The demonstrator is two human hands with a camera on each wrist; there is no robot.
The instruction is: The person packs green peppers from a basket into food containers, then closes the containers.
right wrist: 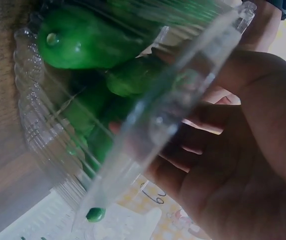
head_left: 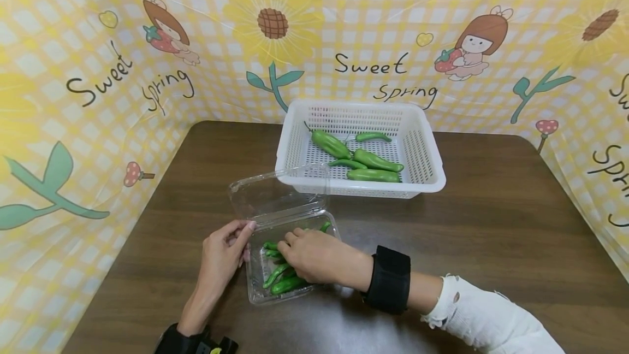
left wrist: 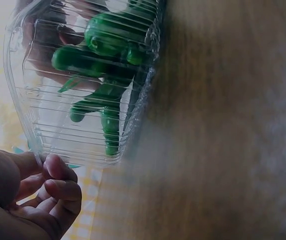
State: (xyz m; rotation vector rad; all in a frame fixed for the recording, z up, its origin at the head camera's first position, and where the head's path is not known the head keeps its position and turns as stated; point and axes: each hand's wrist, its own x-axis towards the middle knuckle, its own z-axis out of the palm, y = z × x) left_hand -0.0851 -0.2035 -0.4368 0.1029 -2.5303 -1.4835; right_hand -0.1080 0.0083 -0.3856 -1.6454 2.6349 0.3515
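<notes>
A clear plastic clamshell box [head_left: 255, 295] lies on the table with its lid raised, and several green peppers [head_left: 287, 283] are inside. My left hand [head_left: 223, 253] pinches the box's left rim between thumb and fingers, seen also in the left wrist view. Reaching down into the box, my right hand [head_left: 319, 255] has its fingers curled among the peppers. In the right wrist view a green pepper [right wrist: 138, 77] sits between its thumb and fingers, partly hidden by the box wall. One pepper end [head_left: 325, 226] shows at the box's far right corner.
Behind the box stands a white perforated basket [head_left: 434, 182] with several larger and smaller green peppers [head_left: 375, 160] in it. The raised lid [head_left: 275, 193] overlaps its front left corner. A yellow checked cloth [head_left: 344, 31] surrounds the brown table [head_left: 491, 223] on the back and sides.
</notes>
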